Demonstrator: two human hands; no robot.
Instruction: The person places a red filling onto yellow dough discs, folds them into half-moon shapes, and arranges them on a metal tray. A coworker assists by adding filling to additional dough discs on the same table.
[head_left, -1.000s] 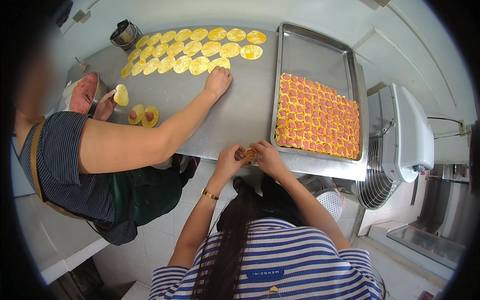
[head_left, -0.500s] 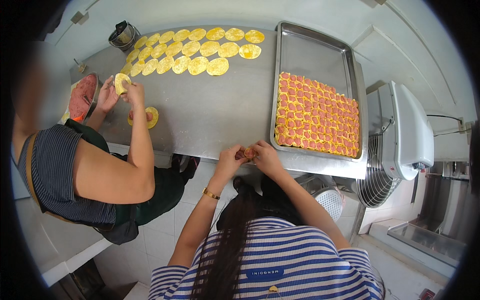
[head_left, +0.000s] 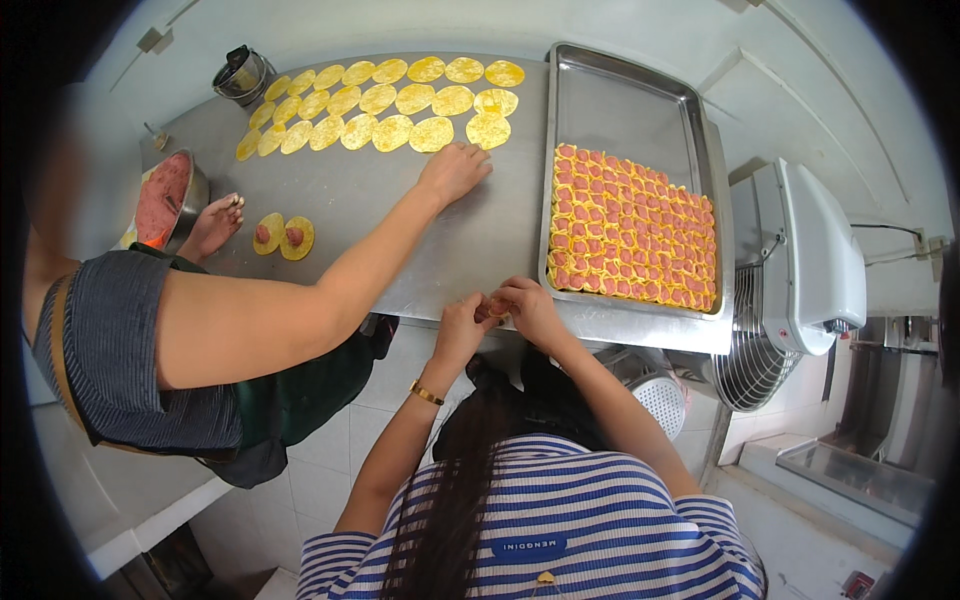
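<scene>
Near the front edge of the table, my left hand (head_left: 463, 326) and my right hand (head_left: 528, 308) meet around one small open-topped dumpling (head_left: 498, 308) with a yellow wrapper and pink filling. The fingers of both hands are closed on it and cover most of its sides. To the right, a large metal tray (head_left: 549, 200) holds tight rows of finished dumplings (head_left: 634, 230) of the same kind, filling its nearer part. Bare metal shows in the tray's far part.
A co-worker's hand (head_left: 456, 172) reaches across the steel table (head_left: 400, 250) to a round yellow wrapper (head_left: 488, 131). Rows of wrappers (head_left: 378, 98) lie beyond. Two filled wrappers (head_left: 296, 238) lie left, by a bowl of pink filling (head_left: 203, 200). A white mixer (head_left: 815, 260) stands right.
The co-worker's arm has swung from the left over to the wrappers. A second filled wrapper now lies beside the first. My hands stay at the same spot, still on the dumpling.
</scene>
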